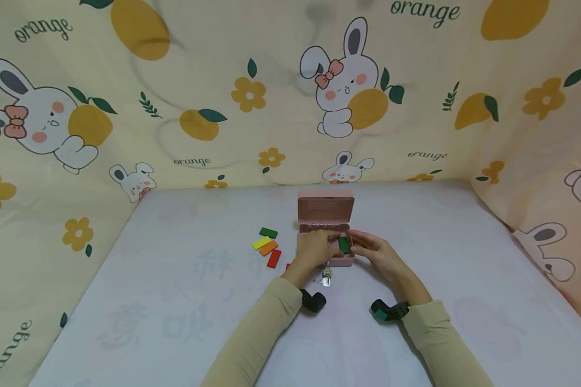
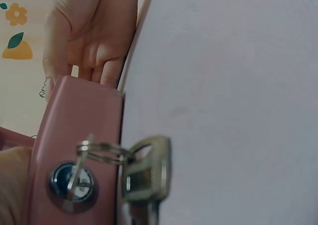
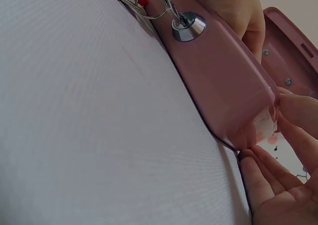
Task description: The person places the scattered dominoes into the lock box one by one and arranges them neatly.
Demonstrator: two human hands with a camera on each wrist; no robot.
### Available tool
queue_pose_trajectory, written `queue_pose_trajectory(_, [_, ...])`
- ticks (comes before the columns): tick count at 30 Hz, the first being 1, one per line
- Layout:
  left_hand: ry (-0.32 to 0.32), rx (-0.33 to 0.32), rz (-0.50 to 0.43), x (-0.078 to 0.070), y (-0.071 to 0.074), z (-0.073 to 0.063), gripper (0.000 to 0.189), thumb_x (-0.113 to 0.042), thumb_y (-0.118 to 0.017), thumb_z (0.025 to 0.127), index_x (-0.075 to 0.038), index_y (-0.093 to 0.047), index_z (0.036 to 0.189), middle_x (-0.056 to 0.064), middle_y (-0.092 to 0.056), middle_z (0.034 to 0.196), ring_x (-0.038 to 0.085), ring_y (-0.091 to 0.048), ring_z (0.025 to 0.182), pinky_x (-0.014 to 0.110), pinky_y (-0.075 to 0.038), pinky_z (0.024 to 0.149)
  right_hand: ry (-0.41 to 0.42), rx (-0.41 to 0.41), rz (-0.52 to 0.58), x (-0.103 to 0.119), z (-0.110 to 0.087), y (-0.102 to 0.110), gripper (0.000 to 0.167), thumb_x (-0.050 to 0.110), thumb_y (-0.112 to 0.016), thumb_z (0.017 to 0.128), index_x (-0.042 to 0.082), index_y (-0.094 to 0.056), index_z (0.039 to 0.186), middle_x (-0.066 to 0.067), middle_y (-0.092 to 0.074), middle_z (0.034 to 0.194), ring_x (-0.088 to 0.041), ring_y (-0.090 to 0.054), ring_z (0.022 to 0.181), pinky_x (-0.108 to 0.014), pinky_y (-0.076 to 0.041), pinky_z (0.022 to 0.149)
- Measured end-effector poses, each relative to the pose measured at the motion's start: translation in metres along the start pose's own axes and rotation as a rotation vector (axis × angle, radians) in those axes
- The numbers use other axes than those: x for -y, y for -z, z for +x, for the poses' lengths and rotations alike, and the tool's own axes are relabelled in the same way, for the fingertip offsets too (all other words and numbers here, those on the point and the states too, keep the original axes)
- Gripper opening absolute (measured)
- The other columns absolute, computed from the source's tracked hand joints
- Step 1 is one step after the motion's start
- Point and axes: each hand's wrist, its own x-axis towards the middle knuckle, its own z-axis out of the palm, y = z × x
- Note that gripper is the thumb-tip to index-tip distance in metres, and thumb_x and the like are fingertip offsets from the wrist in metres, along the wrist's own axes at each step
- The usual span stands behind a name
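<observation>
A pink metal box [image 1: 342,262] stands on the table with its lid [image 1: 326,209] raised. My left hand [image 1: 314,248] reaches over the front wall into it, and a green block [image 1: 344,245] inside lies right at its fingertips. Whether those fingers pinch the block I cannot tell. At the box's right side is my right hand [image 1: 380,258]; its fingers [image 3: 258,173] and thumb touch the outer wall near the front corner. A key sits in the lock [image 2: 73,183] on the front, and a second key [image 2: 151,173] hangs from the ring.
Left of the box several small flat blocks lie loose: a green one [image 1: 268,233], a yellow one [image 1: 261,243], an orange one [image 1: 268,248] and a red one [image 1: 274,258]. Another red piece [image 1: 288,266] shows partly beside the left wrist. A printed cloth backdrop [image 1: 271,129] borders the white table.
</observation>
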Motion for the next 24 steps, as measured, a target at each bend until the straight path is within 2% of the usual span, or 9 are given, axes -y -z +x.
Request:
queue_pose_trajectory(6, [-0.012,-0.034,-0.057,0.002,0.000,-0.003,0.049,-0.040,-0.074,0.082,-0.030,-0.062,0.129,-0.003,-0.072,0.100,0.011,-0.054,0.079,0.025,-0.044,0.071,0.019,0.013,-0.012,0.001,-0.001,0.001,0.058,0.023,-0.055,0.098,0.000,-0.034,0.147,-0.023,-0.034,0.153,-0.041,-0.031,0.143,-0.017,-0.038,0.105])
queue_pose_trajectory(12, [-0.040,-0.093,-0.139,0.007,0.003,-0.008,0.045,-0.035,-0.076,0.082,-0.025,-0.065,0.125,-0.004,-0.061,0.083,0.009,-0.049,0.075,0.018,-0.035,0.061,0.030,0.023,0.016,0.000,0.000,0.001,0.058,0.020,-0.055,0.098,-0.002,-0.034,0.147,-0.024,-0.032,0.154,-0.041,-0.029,0.143,-0.005,-0.037,0.095])
queue_pose_trajectory(16, [-0.053,-0.117,-0.172,0.010,0.008,-0.011,0.040,-0.034,-0.074,0.084,-0.025,-0.067,0.122,-0.003,-0.069,0.096,0.010,-0.054,0.080,0.020,-0.042,0.066,0.028,0.020,0.022,0.001,0.000,0.000,0.058,0.020,-0.056,0.098,-0.002,-0.034,0.146,-0.024,-0.032,0.154,-0.039,-0.031,0.143,-0.004,-0.037,0.094])
queue_pose_trajectory(20, [-0.066,-0.127,-0.201,0.012,0.015,-0.015,0.036,-0.034,-0.072,0.086,-0.024,-0.068,0.120,0.000,-0.071,0.112,0.013,-0.057,0.088,0.023,-0.046,0.073,0.022,0.013,-0.003,0.002,-0.001,0.001,0.058,0.021,-0.056,0.098,-0.001,-0.035,0.147,-0.023,-0.032,0.155,-0.039,-0.030,0.144,-0.010,-0.037,0.100])
queue_pose_trajectory(24, [-0.058,-0.112,-0.231,0.013,0.020,-0.019,0.038,-0.035,-0.072,0.085,-0.025,-0.067,0.121,0.001,-0.071,0.111,0.014,-0.056,0.088,0.022,-0.042,0.069,0.012,0.003,-0.028,0.002,-0.001,0.001,0.058,0.023,-0.056,0.097,0.000,-0.035,0.147,-0.023,-0.032,0.154,-0.040,-0.030,0.144,-0.038,-0.032,0.116])
